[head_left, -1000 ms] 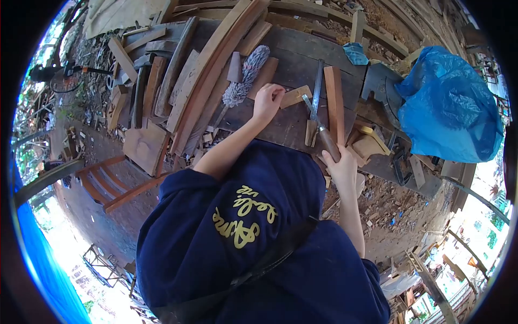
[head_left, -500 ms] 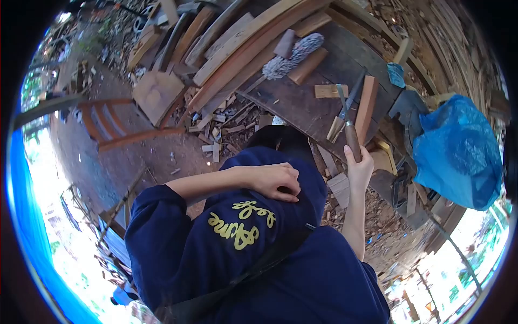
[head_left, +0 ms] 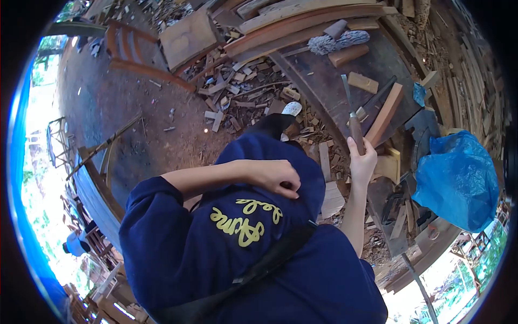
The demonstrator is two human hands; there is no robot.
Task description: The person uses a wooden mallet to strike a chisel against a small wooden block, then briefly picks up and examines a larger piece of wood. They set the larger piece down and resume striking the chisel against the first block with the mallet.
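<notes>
My right hand [head_left: 362, 161] grips the wooden handle of a chisel [head_left: 354, 127], its metal blade pointing up and away over the dark worktable [head_left: 329, 89]. Close beside the chisel lies a reddish wooden bar [head_left: 385, 113]; a dark, narrow blade-like tool [head_left: 382, 92] is partly hidden behind it. A small wood block [head_left: 363, 82] rests on the table beyond the chisel. My left hand [head_left: 278, 178] is curled against the front of my navy sweatshirt [head_left: 226, 210], fingers bent under, with nothing seen in them.
A grey fluffy duster [head_left: 340, 42] lies at the table's far side near long timbers [head_left: 302, 27]. A blue plastic bag [head_left: 458, 181] is at the right. Wooden chair [head_left: 148, 70] stands far left. Wood offcuts [head_left: 237, 89] litter the ground beside the table.
The view has turned, so the table and timbers sit further right and higher, and more ground shows at the left. The chisel is still in my right hand; my left hand stays curled.
</notes>
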